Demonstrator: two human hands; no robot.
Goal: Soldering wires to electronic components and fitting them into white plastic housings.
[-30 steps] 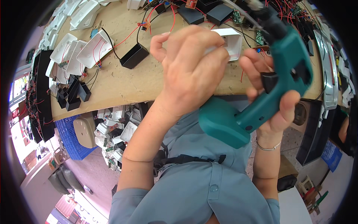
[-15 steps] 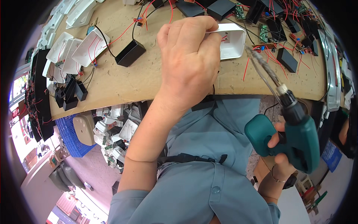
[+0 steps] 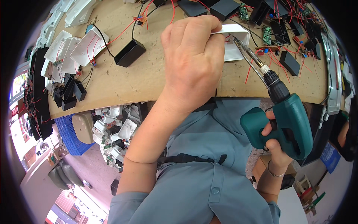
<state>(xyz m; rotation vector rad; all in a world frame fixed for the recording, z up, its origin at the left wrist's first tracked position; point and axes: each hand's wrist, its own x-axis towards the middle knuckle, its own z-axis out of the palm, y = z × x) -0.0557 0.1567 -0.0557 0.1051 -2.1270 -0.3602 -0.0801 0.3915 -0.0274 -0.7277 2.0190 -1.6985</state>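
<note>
We count two bare hands, one left hand and one right hand, with one bracelet between them. We see one teal pistol-grip soldering gun and one hand-held white housing. On one workbench we find at least three white open casings grouped at the left (a fourth may sit beneath them), one wired black box near the middle and about four small black boxes clustered below the casings. At the right we make out at least three green circuit boards; the red wires we cannot number. Below, we count one blue basket and one beige stool.
</note>
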